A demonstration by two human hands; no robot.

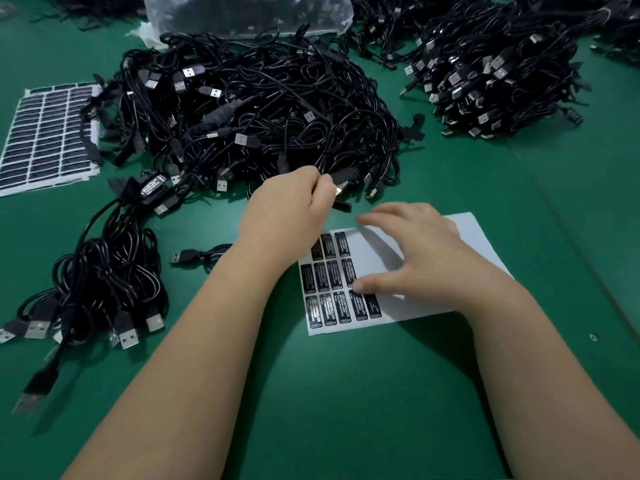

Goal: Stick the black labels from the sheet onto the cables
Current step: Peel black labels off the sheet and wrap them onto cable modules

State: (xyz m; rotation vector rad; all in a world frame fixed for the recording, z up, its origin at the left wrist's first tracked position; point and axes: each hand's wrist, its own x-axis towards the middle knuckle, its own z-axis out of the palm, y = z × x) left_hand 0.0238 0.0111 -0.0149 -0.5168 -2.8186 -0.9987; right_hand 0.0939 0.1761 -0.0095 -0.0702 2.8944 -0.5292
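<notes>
A white label sheet lies on the green table before me, with several black labels left on its near-left part. My right hand rests on the sheet with fingers spread, its thumb tip touching a black label in the lower rows. My left hand pinches a black cable at the near edge of a big tangled cable pile. The blur hides just how the fingers sit on the cable.
A full label sheet lies at the far left. Labelled cables lie bunched at the near left. Another cable heap sits at the far right, and a plastic bag at the back.
</notes>
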